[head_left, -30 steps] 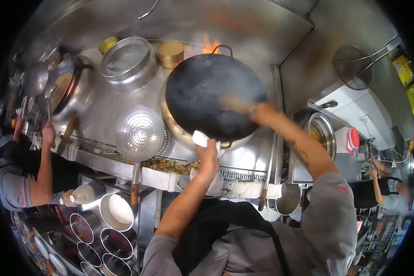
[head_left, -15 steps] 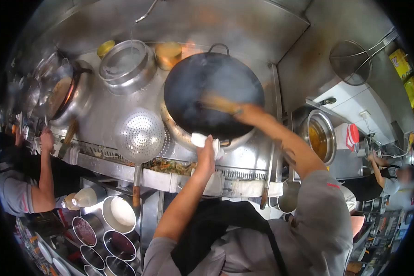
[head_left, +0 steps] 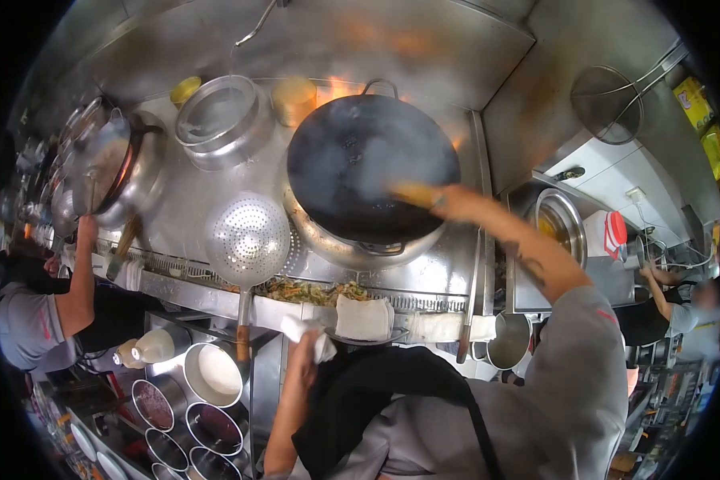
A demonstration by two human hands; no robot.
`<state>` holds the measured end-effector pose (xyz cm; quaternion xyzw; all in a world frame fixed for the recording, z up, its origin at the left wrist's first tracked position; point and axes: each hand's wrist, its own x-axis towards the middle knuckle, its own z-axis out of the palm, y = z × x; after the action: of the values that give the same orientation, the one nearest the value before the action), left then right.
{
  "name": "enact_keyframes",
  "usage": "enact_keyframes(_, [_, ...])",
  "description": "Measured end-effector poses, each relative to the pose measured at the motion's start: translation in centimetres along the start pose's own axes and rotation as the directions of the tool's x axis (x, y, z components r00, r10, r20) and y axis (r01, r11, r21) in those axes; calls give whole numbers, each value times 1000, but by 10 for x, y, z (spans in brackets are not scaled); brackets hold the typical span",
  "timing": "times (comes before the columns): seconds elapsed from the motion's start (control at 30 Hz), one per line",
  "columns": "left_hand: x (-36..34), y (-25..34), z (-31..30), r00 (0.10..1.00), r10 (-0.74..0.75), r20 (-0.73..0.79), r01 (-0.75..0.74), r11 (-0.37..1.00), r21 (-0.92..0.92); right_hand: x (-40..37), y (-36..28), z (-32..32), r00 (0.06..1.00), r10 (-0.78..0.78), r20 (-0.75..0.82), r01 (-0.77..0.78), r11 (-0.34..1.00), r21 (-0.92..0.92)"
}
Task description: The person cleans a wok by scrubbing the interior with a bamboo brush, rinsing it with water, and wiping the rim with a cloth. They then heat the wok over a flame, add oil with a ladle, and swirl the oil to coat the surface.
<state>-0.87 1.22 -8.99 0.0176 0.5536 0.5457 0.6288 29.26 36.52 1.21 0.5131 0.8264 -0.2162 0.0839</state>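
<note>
Though blurred by motion, clamps the right grip [head_left: 450, 202] shut round a wooden handle [head_left: 412, 194] over the wok [head_left: 360, 160], near its 4 o'clock rim; cannot tell the tool's working end. Holds a white rag [head_left: 318, 340] bunched in the closed left grip [head_left: 302, 364], at 6 o'clock below the tabletop [head_left: 184, 192] edge. Shows a folded cloth [head_left: 364, 318] at 2 o'clock of that grip, a skimmer [head_left: 248, 232] at 9 o'clock of the wok, flames [head_left: 340, 84] at 12. Leaves a co-worker's arm [head_left: 76, 280] at far 9 o'clock.
</note>
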Motion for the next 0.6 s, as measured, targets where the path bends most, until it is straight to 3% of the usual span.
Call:
enact_keyframes(0.07, [-17,5,-18,996,23,-86,-30,996,-83,-2,-7,-74,939,290,-186,-289,957,33])
enact_keyframes(0.1, [-16,5,-23,994,57,-97,-64,995,-72,26,24,-74,840,375,-391,-405,914,7])
enact_keyframes(0.17, [-15,4,-34,986,123,-117,-128,991,-39,42,-10,-66,683,482,-549,-407,875,262])
enact_keyframes(0.23, [-12,12,-32,991,132,-32,-132,991,-13,76,-7,4,786,196,-586,24,938,346])
enact_keyframes(0.27, [-12,15,-31,991,131,8,-131,991,0,88,-40,18,919,327,-220,-282,935,213])
enact_keyframes(0.3, [-15,17,-29,991,136,-1,-136,991,7,50,-86,21,992,126,24,-126,930,345])
enact_keyframes(0.33, [-17,20,-24,989,147,-8,-147,989,10,33,-105,46,996,-46,-71,59,980,189])
enact_keyframes(0.4, [-14,19,-27,988,156,-15,-156,988,-1,7,-85,66,954,-259,-152,295,900,320])
enact_keyframes(0.47, [-13,12,-47,990,139,-3,-139,990,-6,1,-27,28,995,-101,-8,101,987,122])
enact_keyframes(0.5, [-14,14,-47,988,154,-20,-154,988,-5,21,22,14,997,55,-54,-46,987,152])
enact_keyframes(0.57, [-22,13,-45,982,175,-71,-176,984,-11,5,-11,-71,871,413,-267,-398,911,112])
enact_keyframes(0.6, [-23,11,-45,981,174,-80,-175,984,-8,23,12,-82,816,466,-341,-451,883,129])
